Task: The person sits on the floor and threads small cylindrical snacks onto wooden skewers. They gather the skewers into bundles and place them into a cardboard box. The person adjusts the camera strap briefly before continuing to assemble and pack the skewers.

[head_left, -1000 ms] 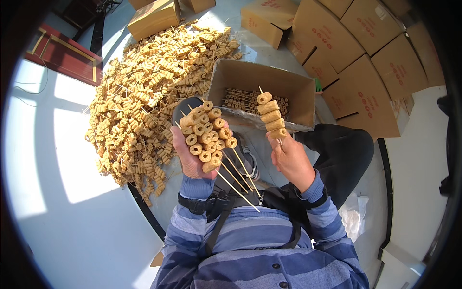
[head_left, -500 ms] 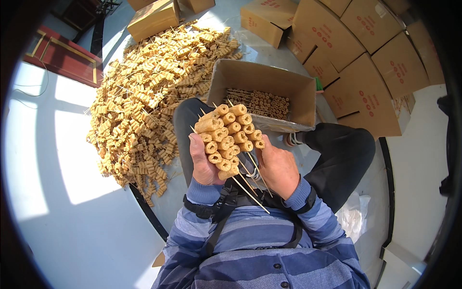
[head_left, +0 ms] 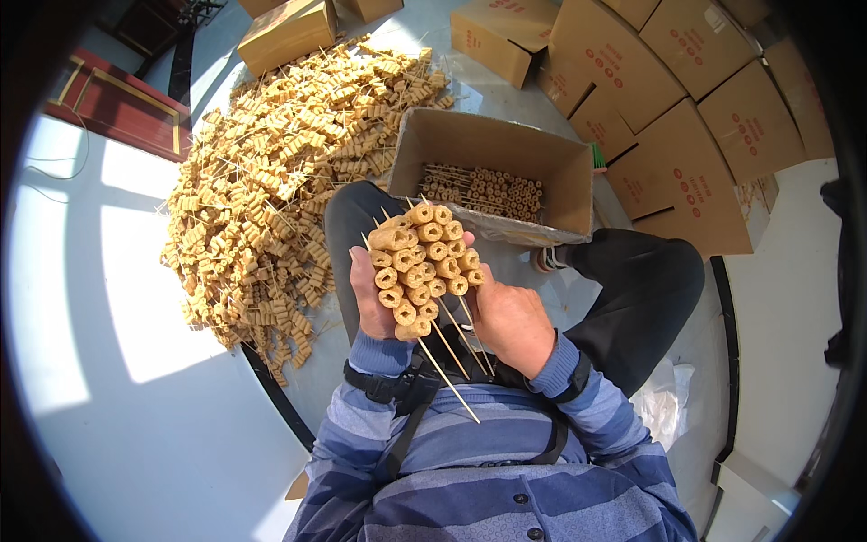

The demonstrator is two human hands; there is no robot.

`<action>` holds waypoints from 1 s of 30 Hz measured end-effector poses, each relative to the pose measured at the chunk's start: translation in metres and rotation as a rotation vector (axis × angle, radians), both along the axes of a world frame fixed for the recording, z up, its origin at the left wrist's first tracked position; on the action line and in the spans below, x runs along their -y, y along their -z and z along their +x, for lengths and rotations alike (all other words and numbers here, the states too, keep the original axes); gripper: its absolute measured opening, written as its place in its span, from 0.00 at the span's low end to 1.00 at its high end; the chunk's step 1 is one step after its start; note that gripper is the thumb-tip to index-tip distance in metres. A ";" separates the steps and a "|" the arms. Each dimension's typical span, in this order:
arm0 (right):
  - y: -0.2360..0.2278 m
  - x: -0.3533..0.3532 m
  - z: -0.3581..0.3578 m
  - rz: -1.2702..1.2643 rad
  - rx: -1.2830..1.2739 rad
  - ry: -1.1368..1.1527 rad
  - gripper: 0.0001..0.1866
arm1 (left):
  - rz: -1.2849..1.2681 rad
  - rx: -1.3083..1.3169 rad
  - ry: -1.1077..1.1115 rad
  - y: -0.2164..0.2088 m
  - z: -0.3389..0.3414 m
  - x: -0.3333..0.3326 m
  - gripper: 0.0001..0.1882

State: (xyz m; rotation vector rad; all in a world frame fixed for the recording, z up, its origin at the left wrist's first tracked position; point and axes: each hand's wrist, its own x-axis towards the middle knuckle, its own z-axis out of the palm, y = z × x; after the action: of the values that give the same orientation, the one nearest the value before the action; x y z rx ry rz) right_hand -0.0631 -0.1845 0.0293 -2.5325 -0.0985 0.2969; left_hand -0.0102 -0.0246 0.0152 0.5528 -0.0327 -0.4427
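Observation:
A bundle of skewers [head_left: 420,266] strung with hollow, golden-brown tube-shaped pieces lies between my hands over my lap. My left hand [head_left: 375,303] is closed round its left side and underside, thumb up along the edge. On the right, my right hand [head_left: 510,316] presses the bundle's edge, its fingers partly hidden behind the pieces. Bare stick ends point down toward my belly, and several sharp tips stick out at the top. Beyond the bundle stands an open cardboard box [head_left: 578,185], with more such skewers [head_left: 492,190] laid in its bottom.
A large heap of loose skewers [head_left: 262,208] covers the floor at the left. Stacked cardboard boxes [head_left: 673,172] stand at the right, and another box [head_left: 289,36] sits behind the heap. A clear plastic bag [head_left: 664,406] lies right of my bent leg [head_left: 641,280].
The bundle has turned slightly and shifted a little left and down. My right hand has moved left against it, and the pieces at its right edge sit closer together.

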 end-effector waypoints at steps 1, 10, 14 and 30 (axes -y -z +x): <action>0.001 -0.002 -0.001 0.024 -0.010 -0.007 0.12 | -0.007 -0.006 -0.004 0.002 0.001 -0.001 0.56; -0.050 0.055 0.020 0.370 -0.214 -0.050 0.36 | 0.127 0.012 -0.300 0.007 0.012 -0.012 0.45; -0.063 0.017 0.017 0.205 0.398 -0.162 0.55 | 0.146 0.023 -0.275 0.004 0.011 0.002 0.41; -0.020 -0.035 0.034 0.399 0.329 0.100 0.54 | 0.229 0.051 -0.196 0.003 -0.001 0.002 0.49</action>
State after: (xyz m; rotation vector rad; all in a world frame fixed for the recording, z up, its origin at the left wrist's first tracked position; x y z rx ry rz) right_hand -0.0290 -0.1492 0.0488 -2.1578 -0.1417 -0.1686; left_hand -0.0116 -0.0262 0.0118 0.7853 0.0236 -0.2420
